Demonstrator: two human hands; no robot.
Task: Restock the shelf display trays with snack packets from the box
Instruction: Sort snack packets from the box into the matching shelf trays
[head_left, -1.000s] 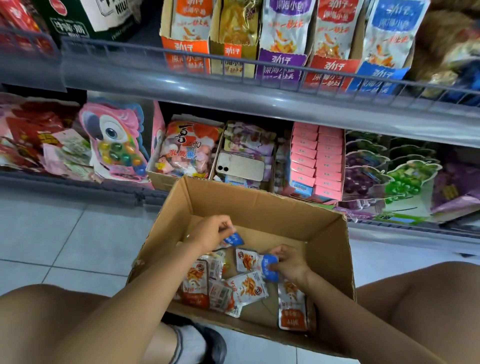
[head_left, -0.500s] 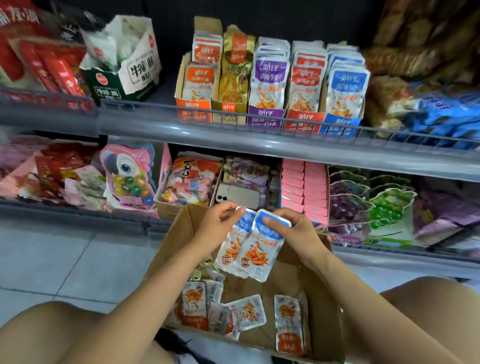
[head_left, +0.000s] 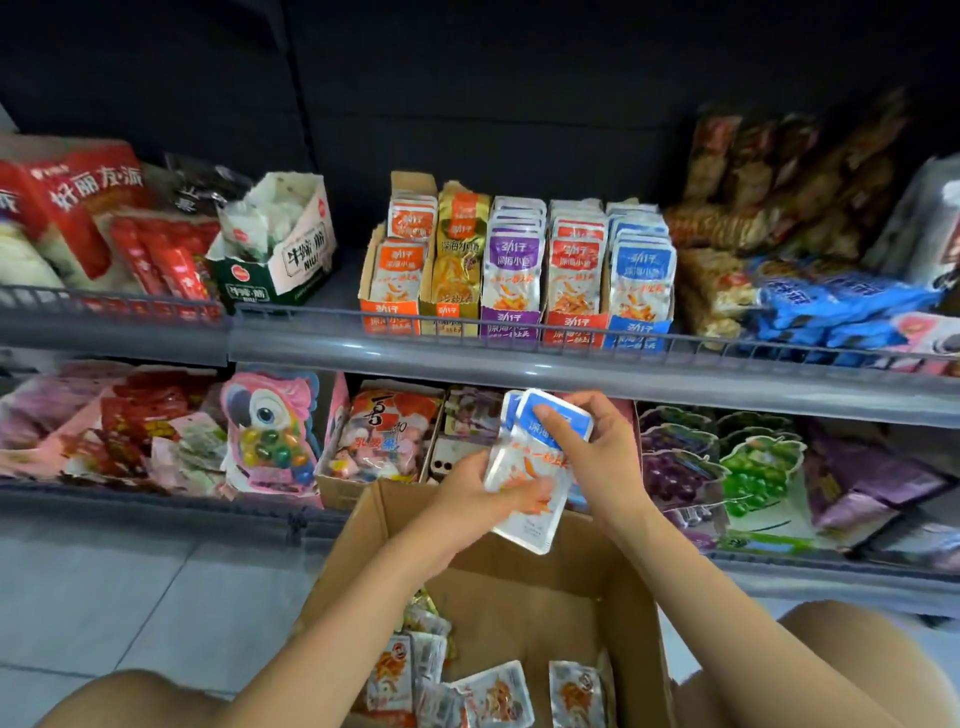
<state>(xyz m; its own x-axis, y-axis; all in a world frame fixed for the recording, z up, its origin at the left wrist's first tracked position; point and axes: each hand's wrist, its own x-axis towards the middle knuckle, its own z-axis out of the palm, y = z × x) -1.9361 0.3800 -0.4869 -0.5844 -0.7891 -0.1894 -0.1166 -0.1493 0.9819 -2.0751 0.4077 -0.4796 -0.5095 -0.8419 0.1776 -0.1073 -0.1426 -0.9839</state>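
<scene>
Both hands hold a small stack of blue-topped snack packets above the open cardboard box. My left hand grips the stack's lower left side. My right hand pinches its top, thumb across the blue label. Several orange-labelled packets lie loose on the box floor. On the upper shelf stands a row of display trays: orange, gold, purple, red and blue, each with packets upright in it.
A grey wire rail fronts the upper shelf. The lower shelf behind the box carries a parrot candy pack, a sweets carton, a phone and grape jelly packs. My knees frame the box on the tiled floor.
Both hands lifted blue packets out of the box and brought them together into one stack, raised higher toward the shelf. The view tilted upward.
</scene>
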